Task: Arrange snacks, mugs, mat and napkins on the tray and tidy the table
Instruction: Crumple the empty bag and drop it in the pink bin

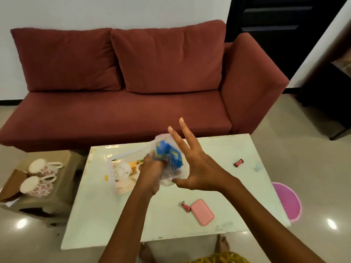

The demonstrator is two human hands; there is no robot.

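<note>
A clear plastic bag (168, 158) with a blue and yellow print is held above the white table (218, 186). My left hand (150, 171) grips it from below. My right hand (197, 164) touches its right side with the thumb under it and the fingers spread. Under the bag lies a printed tray or mat (123, 173) with teapot pictures. Two red wrapped sweets lie on the table, one at the right (238, 162) and one near the front (186, 206). Two white mugs with red flowers (40, 177) lie on their sides on a low brown stool (62, 186) to the left.
A pink flat case (202, 212) rests on the table beside the front sweet. A pink bin (288, 201) stands on the floor at the table's right. A red sofa (133, 92) fills the space behind. A cardboard box (11, 185) sits by the mugs.
</note>
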